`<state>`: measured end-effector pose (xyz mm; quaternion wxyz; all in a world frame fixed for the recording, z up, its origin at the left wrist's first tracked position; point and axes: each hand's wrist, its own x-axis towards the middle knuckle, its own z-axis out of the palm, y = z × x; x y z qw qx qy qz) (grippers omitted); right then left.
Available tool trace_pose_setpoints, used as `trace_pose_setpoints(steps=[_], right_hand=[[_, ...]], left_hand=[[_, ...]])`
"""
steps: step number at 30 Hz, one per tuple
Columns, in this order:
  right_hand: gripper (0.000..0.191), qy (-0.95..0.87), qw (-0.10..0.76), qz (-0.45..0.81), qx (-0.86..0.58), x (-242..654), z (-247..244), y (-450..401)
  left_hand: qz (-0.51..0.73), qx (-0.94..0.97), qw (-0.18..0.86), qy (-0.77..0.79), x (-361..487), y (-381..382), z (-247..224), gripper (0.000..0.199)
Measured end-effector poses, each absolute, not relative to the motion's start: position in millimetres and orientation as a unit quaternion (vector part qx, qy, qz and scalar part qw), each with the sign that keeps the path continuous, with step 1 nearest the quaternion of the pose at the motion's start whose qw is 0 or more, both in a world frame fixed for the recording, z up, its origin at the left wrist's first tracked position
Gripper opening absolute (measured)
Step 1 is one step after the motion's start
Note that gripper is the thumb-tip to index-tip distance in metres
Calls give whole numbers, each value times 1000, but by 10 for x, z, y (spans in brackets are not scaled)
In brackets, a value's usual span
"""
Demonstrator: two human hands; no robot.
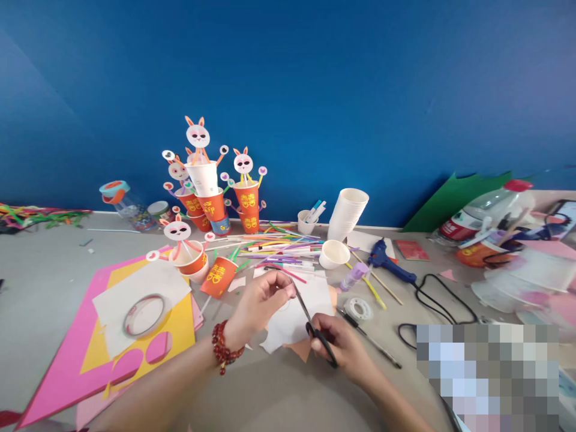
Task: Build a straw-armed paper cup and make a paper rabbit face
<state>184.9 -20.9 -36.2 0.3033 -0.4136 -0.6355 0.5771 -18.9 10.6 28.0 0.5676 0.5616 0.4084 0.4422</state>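
Observation:
My right hand [339, 339] is closed around the black handles of a pair of scissors [304, 307], whose blades point up and left. At the blade tips, my left hand [258, 300] is pinched, fingertips together; what they hold is too small to make out. A beaded red bracelet [221, 348] circles the left wrist. Under both hands lies a sheet of white paper [320, 291] with a faint drawn outline. An orange paper scrap [299, 349] sits at its lower edge, near the right hand.
Rabbit-faced paper cups [204, 204] stand at the back left. Pink card [54, 372] with a tape roll [144, 315] lies left. Pipe cleaners and markers spread behind the hands. A glue stick [354, 276], clear tape [359, 309], pen [382, 350], corded glue gun [389, 263] and stacked cups [347, 215] are right.

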Motion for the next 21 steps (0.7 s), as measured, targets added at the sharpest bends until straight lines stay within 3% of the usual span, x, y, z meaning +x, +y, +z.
trace_pose_setpoints(steps=[21], right_hand=[[58, -633, 307, 591, -396, 1899, -400, -185]], left_hand=[[416, 599, 549, 408, -233, 124, 282, 9]])
